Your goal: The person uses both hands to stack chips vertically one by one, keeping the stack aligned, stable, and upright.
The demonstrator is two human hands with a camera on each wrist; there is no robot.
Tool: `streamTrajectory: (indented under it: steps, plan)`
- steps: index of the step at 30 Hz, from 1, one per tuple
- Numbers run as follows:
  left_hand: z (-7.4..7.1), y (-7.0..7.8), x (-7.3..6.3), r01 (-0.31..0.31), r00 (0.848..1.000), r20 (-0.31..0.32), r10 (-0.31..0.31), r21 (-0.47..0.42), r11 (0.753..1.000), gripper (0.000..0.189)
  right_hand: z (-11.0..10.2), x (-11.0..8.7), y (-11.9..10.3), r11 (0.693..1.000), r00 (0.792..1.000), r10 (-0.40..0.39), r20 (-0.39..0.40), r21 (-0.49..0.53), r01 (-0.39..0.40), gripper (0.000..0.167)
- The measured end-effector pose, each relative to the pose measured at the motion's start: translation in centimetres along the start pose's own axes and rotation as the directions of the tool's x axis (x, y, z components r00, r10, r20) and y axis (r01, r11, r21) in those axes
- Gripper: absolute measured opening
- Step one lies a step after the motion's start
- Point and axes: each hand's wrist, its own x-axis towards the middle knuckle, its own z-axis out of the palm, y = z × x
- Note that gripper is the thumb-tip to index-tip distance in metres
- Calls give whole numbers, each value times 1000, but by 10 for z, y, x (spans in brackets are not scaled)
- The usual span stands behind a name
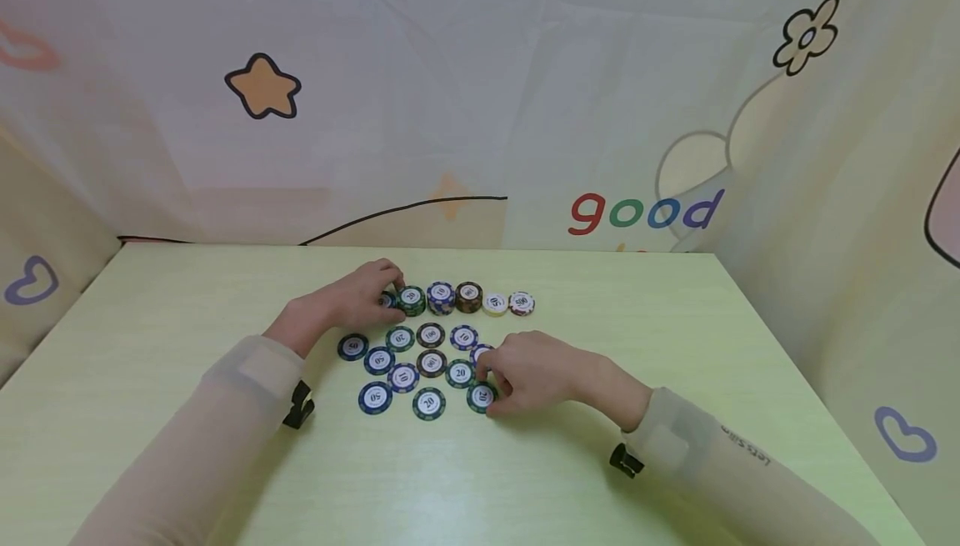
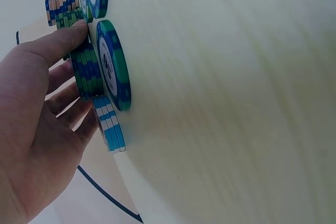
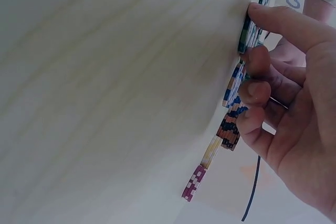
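My left hand is at the left end of the back row of poker chip stacks. Its thumb and fingers curl round a dark blue and green chip stack, largely hidden by the hand in the head view. A light blue and white stack stands beside those fingers. At the right of the loose chips, my right hand pinches a green 20 chip at its edges between thumb and a finger. A purple-blue chip is partly covered by its knuckles.
The back row continues right with green, purple-blue, brown, yellow and maroon-white stacks. Several loose chips lie flat before it, among them a blue 50 chip. A printed curtain hangs behind the table.
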Motion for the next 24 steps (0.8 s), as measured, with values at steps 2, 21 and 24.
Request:
streamTrajectory:
  steps: [2,21,24]
  plan:
    - [0,0,0,-5,1000,-1,5,0,1000,43,0,0,-1,1000,1000,-7,-2,-10,7,30]
    - [1,0,0,-2,1000,-7,2,15,1000,42,-2,3,1,998,995,-46,-84,-34,44,35]
    - [0,1,0,-1,1000,-7,1,16,1000,42,-2,6,1,998,993,-39,-109,-52,33,37]
